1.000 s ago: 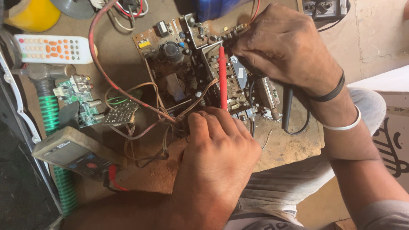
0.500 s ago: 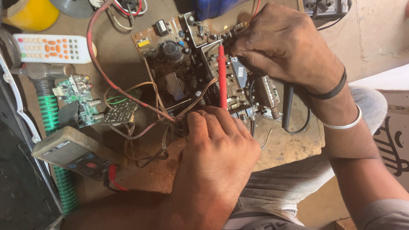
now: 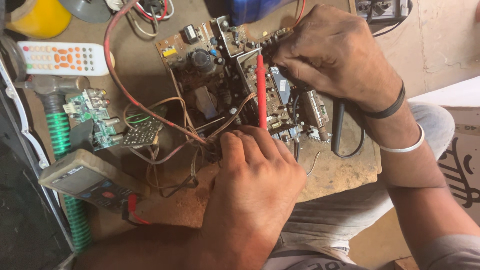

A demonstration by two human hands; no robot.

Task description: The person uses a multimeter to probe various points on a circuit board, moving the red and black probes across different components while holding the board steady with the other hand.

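Meanwhile, next to nothing is seen to have changed vs. the pics of a sec ago: both hands, the red probe (image 3: 261, 90) and the circuit board (image 3: 200, 75) are found in the same spots, w/ only a slight shift of framing, so the work is judged to be at a held, steady contact on the board, not a move between points. The red probe is gripped by the left hand (image 3: 255, 185), fingers (image 3: 250, 145) curled shut around its lower end; the shaft is run straight up from the knuckles, over the board's mid section, w/ the tip set near the top edge, just beside the right hand's fingertips. The right hand (image 3: 335, 55) is closed in a pinch at the board's upper right part; something dark and thin appears to be held there, prob. a second probe, but it can't be told for sure, as it's hidden by the fingers. A black lead (image 3: 339, 125) is seen looping down below that hand. The board is laid flat on the worn brown bench (image 3: 340, 172), wires fanned out to its left. A grey multimeter (image 3: 85, 180) is left lower left, well apart from both hands; a white remote (image 3: 62, 57) is parked upper left.
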